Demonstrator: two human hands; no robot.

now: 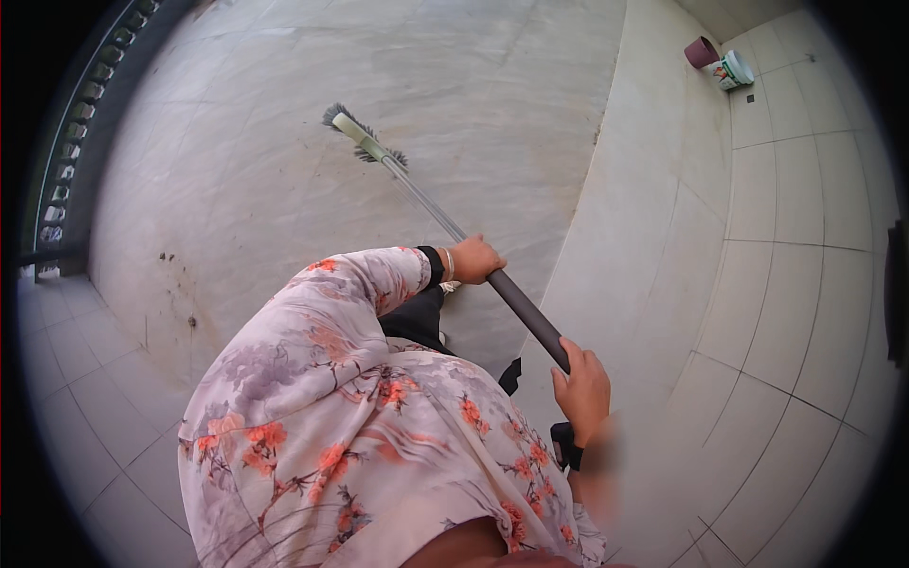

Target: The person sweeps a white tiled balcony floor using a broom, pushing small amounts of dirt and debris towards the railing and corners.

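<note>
A long-handled scrub brush (424, 198) slants across the middle, its pale head and grey bristles at the upper left, against the light floor. My left hand (475, 259) wraps round the handle where the metal pole meets the dark grip. Lower and to the right, my right hand (582, 390) is closed round the end of the dark grip. Both hands hold the handle, one above the other. Some of the fingers are hidden behind the handle and the backs of the hands.
The pale floor (492, 104) shows dirt marks at left. A tiled wall (786, 189) runs along the right. In the far right corner a dark red bucket (701, 52) and a white bucket (733, 70) stand together. A balustrade (64, 156) lines the left side.
</note>
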